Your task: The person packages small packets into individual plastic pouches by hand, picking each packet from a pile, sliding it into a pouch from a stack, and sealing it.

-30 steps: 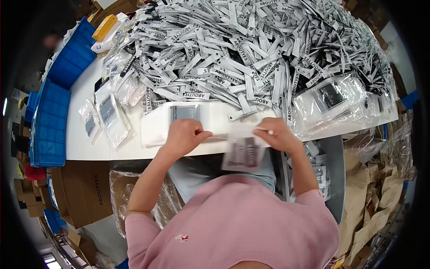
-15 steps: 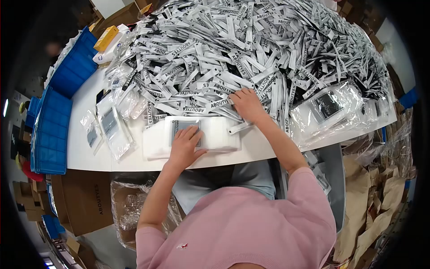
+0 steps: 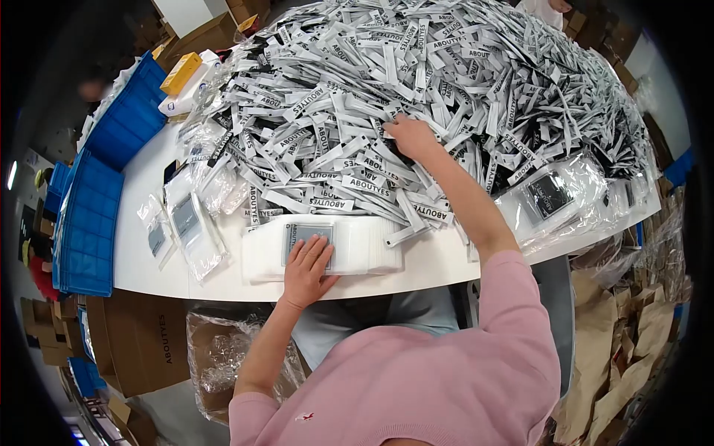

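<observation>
White worktop (image 3: 149,275) spreads around a stack of bags (image 3: 364,253), with blue bins (image 3: 85,230) well to its left. Slim packets (image 3: 416,74) heap up beyond the stack, pointing every way, while the stack's long axis runs left to right. The right hand (image 3: 410,137) is nearer the packets: its forearm (image 3: 472,204) stretches past the stack's right end, fingertips bent down among packets; whether it grips one cannot be told. The left hand (image 3: 306,271) rests palm-down, unclenched, on the stack's gray label (image 3: 312,230).

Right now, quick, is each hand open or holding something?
Left hand: open, resting flat on the white stack.
Right hand: fingers at the packet pile; whether its grip is closed on anything cannot be told.
</observation>
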Action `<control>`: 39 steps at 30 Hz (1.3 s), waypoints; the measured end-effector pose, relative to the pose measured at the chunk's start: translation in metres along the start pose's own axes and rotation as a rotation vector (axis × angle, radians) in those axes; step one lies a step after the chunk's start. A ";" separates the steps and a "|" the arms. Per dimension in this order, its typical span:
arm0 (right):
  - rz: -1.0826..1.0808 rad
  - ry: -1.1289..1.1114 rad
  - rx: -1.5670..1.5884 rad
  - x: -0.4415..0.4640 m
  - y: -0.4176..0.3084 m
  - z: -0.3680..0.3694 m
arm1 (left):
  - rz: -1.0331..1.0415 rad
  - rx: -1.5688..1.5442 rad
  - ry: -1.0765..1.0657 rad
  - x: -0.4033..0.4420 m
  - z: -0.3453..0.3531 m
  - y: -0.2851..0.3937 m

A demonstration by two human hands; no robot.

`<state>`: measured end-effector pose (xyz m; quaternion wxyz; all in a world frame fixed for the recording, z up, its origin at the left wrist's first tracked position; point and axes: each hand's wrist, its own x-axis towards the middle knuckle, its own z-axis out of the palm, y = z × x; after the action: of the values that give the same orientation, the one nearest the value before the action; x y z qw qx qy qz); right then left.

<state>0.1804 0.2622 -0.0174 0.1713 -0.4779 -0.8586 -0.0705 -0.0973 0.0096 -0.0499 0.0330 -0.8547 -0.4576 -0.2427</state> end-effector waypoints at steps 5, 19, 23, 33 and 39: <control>-0.095 0.012 -0.076 0.016 0.015 0.012 | 0.004 -0.001 0.000 0.000 0.000 0.000; 0.597 0.556 1.380 -0.069 -0.033 -0.076 | -0.019 -0.083 -0.020 -0.001 -0.003 -0.003; 0.407 0.410 1.146 -0.169 -0.086 -0.029 | -0.184 -0.226 0.023 0.010 -0.004 -0.001; 0.471 0.113 1.262 -0.162 -0.124 -0.033 | -0.069 -0.245 0.251 0.054 -0.026 0.034; 0.633 -0.293 1.751 -0.135 -0.140 -0.079 | 0.252 -0.037 0.245 0.058 -0.034 0.040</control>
<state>0.1447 0.0578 0.0132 0.3709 -0.3943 -0.4494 0.7106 -0.0510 0.0216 0.0127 0.1030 -0.8699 -0.3347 -0.3474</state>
